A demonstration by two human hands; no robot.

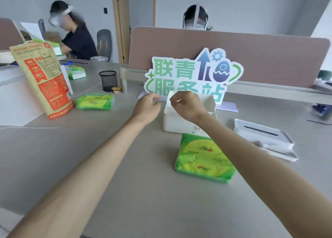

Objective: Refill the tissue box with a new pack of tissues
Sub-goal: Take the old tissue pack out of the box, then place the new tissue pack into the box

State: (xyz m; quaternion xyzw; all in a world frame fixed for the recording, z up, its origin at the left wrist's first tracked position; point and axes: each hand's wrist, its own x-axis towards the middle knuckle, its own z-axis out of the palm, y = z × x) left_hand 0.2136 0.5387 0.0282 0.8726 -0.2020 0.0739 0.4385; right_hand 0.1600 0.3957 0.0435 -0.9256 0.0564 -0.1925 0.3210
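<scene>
Two bare forearms reach across a grey surface (143,193) toward an open white tissue box (181,121) standing just past centre, at about 12 o'clock from the wearer. The right hand (186,106) hovers over the box's left rim, fingers curled in with the tips pinched together; whether anything thin is caught between them cannot be told. The left hand (146,108) sits just beside the box at its 9 o'clock, loosely curled, holding nothing that can be seen. A sealed green pack of tissues (203,160) lies flat at the box's 6 o'clock, close to its near wall, partly crossed by the right forearm. The box's white lid (264,135), with its long slot facing up, rests at 3 o'clock, apart from the box. A second green pack (95,101) lies well off at 9 o'clock, next to a tall brown-and-red paper bag (45,79). A black mesh pen cup (108,80) stands at 10 o'clock. Behind the box rises a green-lettered cut-out sign (188,72), set against a brown desk partition (251,58).
</scene>
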